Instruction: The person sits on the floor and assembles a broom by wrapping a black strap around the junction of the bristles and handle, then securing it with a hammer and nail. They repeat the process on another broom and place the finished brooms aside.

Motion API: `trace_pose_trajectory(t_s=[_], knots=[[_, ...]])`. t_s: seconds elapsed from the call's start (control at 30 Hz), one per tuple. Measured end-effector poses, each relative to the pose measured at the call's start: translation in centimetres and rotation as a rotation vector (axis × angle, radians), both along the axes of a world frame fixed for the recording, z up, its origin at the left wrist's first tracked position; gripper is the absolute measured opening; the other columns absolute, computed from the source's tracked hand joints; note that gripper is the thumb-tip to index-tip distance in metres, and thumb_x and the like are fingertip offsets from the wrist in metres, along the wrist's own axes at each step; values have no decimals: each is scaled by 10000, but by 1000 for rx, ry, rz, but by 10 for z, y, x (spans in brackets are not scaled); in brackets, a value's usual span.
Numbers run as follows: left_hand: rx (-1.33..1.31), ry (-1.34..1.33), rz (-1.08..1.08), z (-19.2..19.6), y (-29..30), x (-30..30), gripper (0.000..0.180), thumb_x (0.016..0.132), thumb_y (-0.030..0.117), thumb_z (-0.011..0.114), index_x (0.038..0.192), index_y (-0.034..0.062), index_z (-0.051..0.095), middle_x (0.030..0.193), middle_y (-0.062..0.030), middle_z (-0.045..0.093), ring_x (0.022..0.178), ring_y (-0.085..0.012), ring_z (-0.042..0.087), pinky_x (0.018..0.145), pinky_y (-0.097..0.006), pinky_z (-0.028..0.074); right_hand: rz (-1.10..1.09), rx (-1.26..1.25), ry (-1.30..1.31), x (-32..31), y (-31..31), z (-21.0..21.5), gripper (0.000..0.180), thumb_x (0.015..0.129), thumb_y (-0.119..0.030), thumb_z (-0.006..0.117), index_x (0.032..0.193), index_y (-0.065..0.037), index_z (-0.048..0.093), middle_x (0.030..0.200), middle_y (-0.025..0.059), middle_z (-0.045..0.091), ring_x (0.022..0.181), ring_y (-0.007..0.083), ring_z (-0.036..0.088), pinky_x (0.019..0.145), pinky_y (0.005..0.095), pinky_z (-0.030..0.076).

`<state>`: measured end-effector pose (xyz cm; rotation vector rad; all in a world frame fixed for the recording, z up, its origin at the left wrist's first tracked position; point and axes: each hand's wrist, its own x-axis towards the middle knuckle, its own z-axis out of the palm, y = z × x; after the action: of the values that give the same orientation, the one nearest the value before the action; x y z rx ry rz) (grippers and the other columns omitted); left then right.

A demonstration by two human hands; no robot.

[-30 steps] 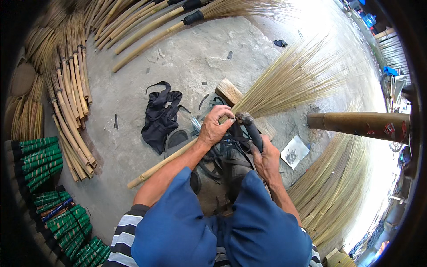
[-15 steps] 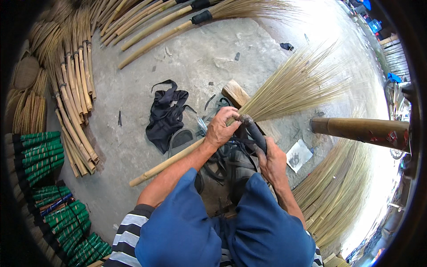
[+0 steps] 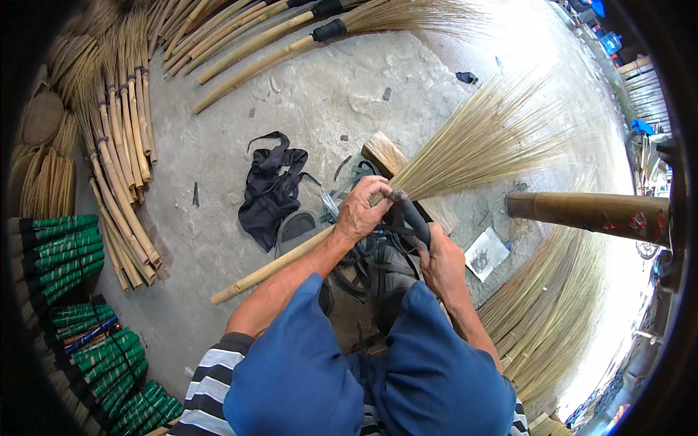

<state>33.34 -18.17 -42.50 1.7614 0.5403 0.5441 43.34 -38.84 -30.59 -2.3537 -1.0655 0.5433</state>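
A straw broom (image 3: 465,149) lies slantwise before me, its pale bamboo handle (image 3: 269,265) running to the lower left under my left forearm. My left hand (image 3: 361,207) is closed round the broom's neck, where straw and handle meet. In my right hand (image 3: 443,261) is a tool with a thick black grip (image 3: 416,221) and a blunt greyish head (image 3: 398,195), perhaps a hammer. That head is close beside the fingertips of my left hand; whether it touches the neck I cannot tell. Dark straps hang below the grip.
A wooden block (image 3: 385,152) sits under the straw. Black cloth (image 3: 275,189) and a sandal (image 3: 297,229) lie left of my feet. Finished brooms (image 3: 254,73) lie at the back, green-wrapped bundles (image 3: 69,251) at left. Loose straw (image 3: 556,305) and a bamboo post (image 3: 582,211) are at right.
My right hand has shifted slightly up and left along the tool's black grip. My left hand and the broom stay almost where they were.
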Motion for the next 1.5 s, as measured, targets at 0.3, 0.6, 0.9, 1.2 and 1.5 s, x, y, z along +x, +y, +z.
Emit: trace_pose_trajectory(t_s=[0.3,0.6,0.9,1.2,1.5], knots=[[74,-10,-19,5,0,-2,340,926,198,854,1213,70,722,1328,-166,702,1263,-369,689,1068,-447,557,-9,15,-10,3,0,5,295,999,-160,752,1234,-75,595,961,268,741,934,503,742,771,582,571],[212,353,1,26,-4,5,724,868,300,940,1448,61,579,1342,-218,686,1218,-466,700,986,-537,586,-66,-52,63,24,-10,7,309,1026,-207,716,1277,-58,613,935,287,741,906,522,738,769,579,562],[262,302,-10,15,9,19,694,899,248,909,1452,53,538,1346,-217,604,1180,-506,689,931,-586,587,-57,197,65,20,19,29,326,1041,-199,710,1318,-57,613,938,280,741,900,510,747,777,565,568],[283,327,8,16,2,16,695,899,240,902,1460,71,528,1342,-212,603,1190,-500,686,939,-585,588,-12,41,18,32,14,34,330,1069,-253,708,1318,-63,605,956,289,740,910,524,738,751,556,559],[324,346,-11,14,0,15,723,889,239,915,1487,73,544,1345,-214,619,1173,-511,687,940,-572,596,33,-293,43,46,21,35,322,1057,-256,720,1296,-65,621,1013,313,749,956,521,746,776,595,563]])
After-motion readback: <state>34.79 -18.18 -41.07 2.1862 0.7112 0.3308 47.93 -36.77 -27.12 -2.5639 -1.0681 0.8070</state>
